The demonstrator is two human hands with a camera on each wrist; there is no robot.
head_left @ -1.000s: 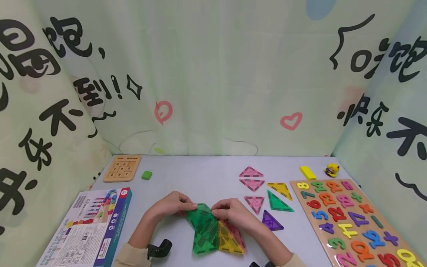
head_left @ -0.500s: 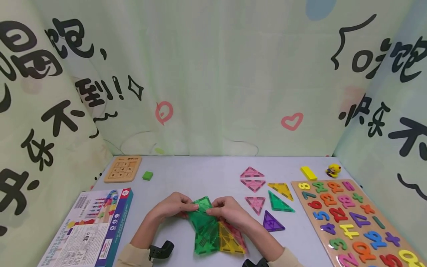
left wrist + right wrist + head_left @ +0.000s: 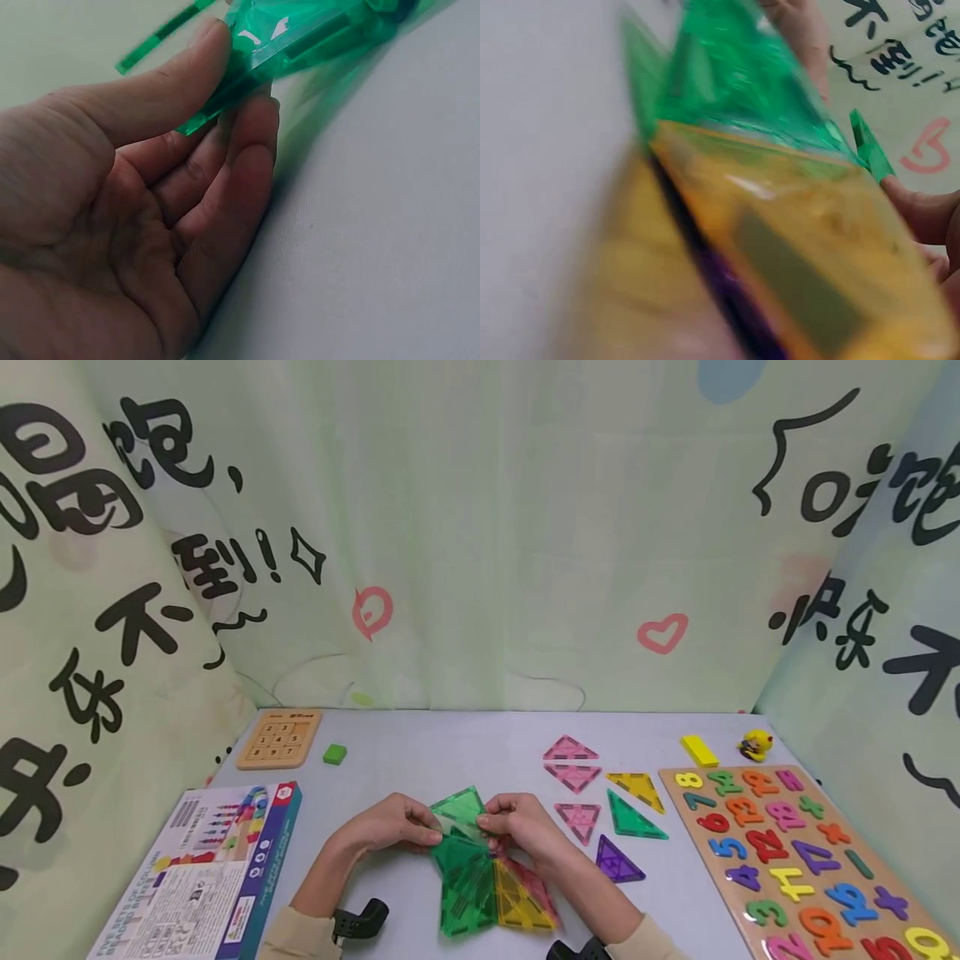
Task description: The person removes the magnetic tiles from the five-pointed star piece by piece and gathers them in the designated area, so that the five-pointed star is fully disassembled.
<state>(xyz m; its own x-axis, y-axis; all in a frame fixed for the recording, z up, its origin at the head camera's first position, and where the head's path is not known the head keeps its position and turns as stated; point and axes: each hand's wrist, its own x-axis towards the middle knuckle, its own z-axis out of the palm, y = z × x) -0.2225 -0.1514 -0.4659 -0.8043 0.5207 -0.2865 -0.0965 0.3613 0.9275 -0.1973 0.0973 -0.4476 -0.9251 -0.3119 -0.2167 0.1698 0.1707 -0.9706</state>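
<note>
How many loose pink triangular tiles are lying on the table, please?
3: the back pink tile, the middle pink tile just in front of it, and the front pink tile, nearest the right hand. None looks hidden.

The upper green triangular magnetic tile has been lifted clear of the darker green side of the magnetic-tile structure over the last second: its tip is now seen higher between the hands, and a pale strip is shown beneath it. The right hand, laid half a second ago with its thumb across the green, has been drawn back to the tile's right edge. The left hand's thumb has been brought slightly lower.
</note>
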